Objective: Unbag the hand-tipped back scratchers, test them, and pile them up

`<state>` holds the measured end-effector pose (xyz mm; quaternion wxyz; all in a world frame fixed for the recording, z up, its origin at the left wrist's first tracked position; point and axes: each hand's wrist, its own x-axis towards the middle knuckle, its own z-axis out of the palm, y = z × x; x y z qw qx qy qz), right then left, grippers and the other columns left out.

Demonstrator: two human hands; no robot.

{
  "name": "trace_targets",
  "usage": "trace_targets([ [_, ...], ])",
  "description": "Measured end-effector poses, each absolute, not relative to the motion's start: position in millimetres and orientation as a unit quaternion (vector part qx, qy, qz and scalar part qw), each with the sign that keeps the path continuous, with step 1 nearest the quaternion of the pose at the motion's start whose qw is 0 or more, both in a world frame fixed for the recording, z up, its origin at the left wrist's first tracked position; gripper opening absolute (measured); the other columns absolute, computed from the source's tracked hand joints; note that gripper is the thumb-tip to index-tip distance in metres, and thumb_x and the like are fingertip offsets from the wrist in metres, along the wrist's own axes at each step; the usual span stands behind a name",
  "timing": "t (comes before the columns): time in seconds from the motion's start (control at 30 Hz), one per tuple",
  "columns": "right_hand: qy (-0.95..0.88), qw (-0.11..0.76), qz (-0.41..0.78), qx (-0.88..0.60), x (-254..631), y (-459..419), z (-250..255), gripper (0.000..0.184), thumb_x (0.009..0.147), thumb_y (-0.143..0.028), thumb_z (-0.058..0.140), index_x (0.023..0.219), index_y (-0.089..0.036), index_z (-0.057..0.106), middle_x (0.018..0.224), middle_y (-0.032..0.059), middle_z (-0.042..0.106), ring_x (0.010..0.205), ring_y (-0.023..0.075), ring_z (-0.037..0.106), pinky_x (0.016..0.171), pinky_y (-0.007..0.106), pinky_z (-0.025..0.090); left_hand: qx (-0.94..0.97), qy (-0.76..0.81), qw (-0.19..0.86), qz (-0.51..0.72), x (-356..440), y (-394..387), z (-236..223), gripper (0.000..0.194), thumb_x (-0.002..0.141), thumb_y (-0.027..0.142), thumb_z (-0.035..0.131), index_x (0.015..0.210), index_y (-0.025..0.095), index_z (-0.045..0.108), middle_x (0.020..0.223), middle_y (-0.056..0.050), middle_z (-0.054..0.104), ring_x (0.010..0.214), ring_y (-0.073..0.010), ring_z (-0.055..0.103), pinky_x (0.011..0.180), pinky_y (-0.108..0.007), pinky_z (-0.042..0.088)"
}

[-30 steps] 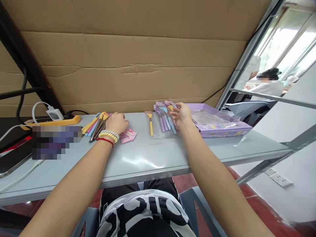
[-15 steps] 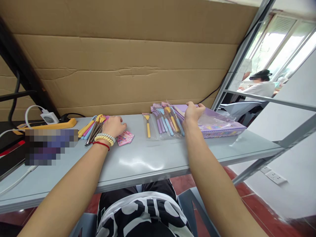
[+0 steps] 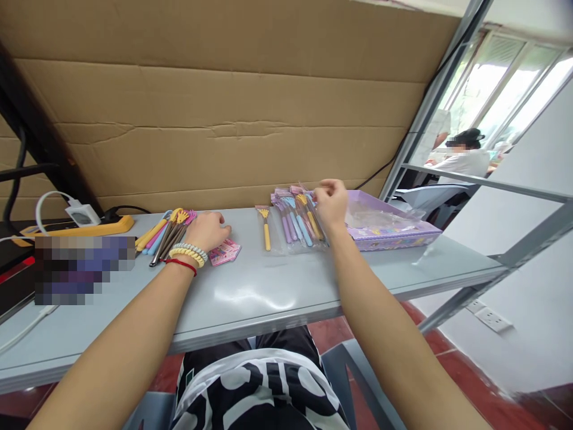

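My left hand lies on the grey table with its fingers curled under; what they cover is hidden. It sits between a loose bunch of coloured small tools and some pink cards. My right hand is raised just above the table, fingers pinched together and slightly blurred; what it pinches is too faint to name. It hovers over a pile of bagged tools, at the left edge of a purple box that holds clear plastic bags. One bagged yellow tool lies apart.
A cardboard wall stands behind the table. A yellow power strip with a white charger and cables lies at the left. A metal frame runs to the right. Another person sits beyond it.
My right hand went from the bagged pile to the purple box, then came back left with its fingers pinched. The left hand has stayed put. The view has shifted slightly.
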<state>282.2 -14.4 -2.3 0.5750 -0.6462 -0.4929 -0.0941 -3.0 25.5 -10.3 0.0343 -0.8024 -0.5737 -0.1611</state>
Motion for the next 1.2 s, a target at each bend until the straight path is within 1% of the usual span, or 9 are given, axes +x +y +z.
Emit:
trace_targets([
  [0.07,-0.564,0.51,-0.064,-0.647,261.5,-14.0,-7.6,0.028,0.075,-0.026,0.046,0.1,-0.015,0.056,0.084,0.0064,0.063,0.079,0.0186,0.06,0.077,0.033,0.048,-0.809,-0.565,0.034,-0.161,-1.9,24.6,-10.2,0.045,0.075,0.039,0.046,0.105,0.013,0.067,0.111,-0.015,0.068,0.103,-0.0314,0.061,0.087,-0.04,0.047],
  [0.1,-0.594,0.468,-0.066,-0.651,253.3,-14.2,-10.5,0.027,0.073,-0.025,0.049,0.096,-0.014,0.058,0.089,0.0082,0.064,0.085,0.0203,0.059,0.082,0.034,0.046,-0.81,-0.562,0.034,-0.161,-1.4,24.0,-10.1,0.046,0.075,0.039,0.046,0.105,0.013,0.067,0.112,-0.014,0.068,0.103,-0.0313,0.061,0.086,-0.04,0.048],
  [0.17,-0.625,0.384,-0.081,-0.675,243.0,-14.9,-16.0,0.03,0.071,-0.025,0.053,0.097,-0.013,0.062,0.101,0.0125,0.064,0.099,0.0248,0.056,0.089,0.036,0.043,-0.812,-0.559,0.031,-0.162,-0.2,22.6,-9.9,0.045,0.074,0.04,0.046,0.105,0.014,0.067,0.112,-0.014,0.068,0.103,-0.0309,0.061,0.085,-0.04,0.048],
  [0.23,-0.623,0.321,-0.087,-0.708,239.9,-15.6,-20.3,0.034,0.073,-0.026,0.053,0.102,-0.012,0.063,0.11,0.0157,0.061,0.109,0.0292,0.051,0.093,0.039,0.041,-0.815,-0.556,0.027,-0.161,0.6,21.6,-9.8,0.045,0.074,0.041,0.046,0.104,0.015,0.067,0.11,-0.013,0.068,0.102,-0.0304,0.061,0.083,-0.039,0.048],
  [0.4,-0.604,0.243,-0.067,-0.756,242.2,-16.4,-24.1,0.038,0.078,-0.036,0.052,0.107,-0.014,0.063,0.117,0.0166,0.058,0.112,0.0335,0.047,0.094,0.043,0.038,-0.829,-0.54,0.021,-0.144,1.3,22.5,-11.2,0.045,0.074,0.043,0.045,0.103,0.016,0.068,0.111,-0.012,0.068,0.101,-0.0292,0.062,0.081,-0.036,0.048],
  [0.57,-0.592,0.22,-0.048,-0.774,240.1,-17.2,-23.2,0.037,0.08,-0.038,0.051,0.108,-0.016,0.062,0.12,0.016,0.055,0.114,0.0333,0.046,0.096,0.045,0.037,-0.86,-0.496,0.028,-0.116,2.4,24.5,-13.8,0.047,0.076,0.045,0.043,0.102,0.016,0.068,0.109,-0.012,0.068,0.1,-0.0277,0.063,0.083,-0.034,0.047],
  [0.8,-0.582,0.232,-0.046,-0.778,238.0,-18.6,-21.3,0.04,0.079,-0.039,0.052,0.111,-0.016,0.06,0.124,0.0169,0.051,0.118,0.0338,0.043,0.097,0.045,0.035,-0.899,-0.429,0.002,-0.089,5.6,19.1,-14.7,0.049,0.077,0.049,0.045,0.106,0.016,0.066,0.11,-0.012,0.066,0.1,-0.0257,0.061,0.088,-0.033,0.046],
  [1.03,-0.581,0.232,-0.029,-0.78,236.0,-18.9,-20.1,0.041,0.077,-0.037,0.053,0.111,-0.017,0.06,0.124,0.0176,0.051,0.12,0.0348,0.041,0.098,0.048,0.034,-0.904,-0.42,-0.021,-0.069,8.1,14.6,-13.2,0.048,0.077,0.049,0.046,0.108,0.017,0.065,0.112,-0.012,0.064,0.104,-0.0254,0.059,0.091,-0.033,0.044],
  [1.2,-0.579,0.236,-0.025,-0.78,236.4,-19.5,-19.6,0.041,0.078,-0.038,0.053,0.112,-0.016,0.059,0.124,0.0176,0.05,0.12,0.0344,0.041,0.098,0.047,0.034,-0.908,-0.415,-0.024,-0.05,8.2,13.7,-13.7,0.051,0.078,0.05,0.045,0.11,0.015,0.064,0.112,-0.013,0.063,0.103,-0.0259,0.06,0.09,-0.033,0.044],
])
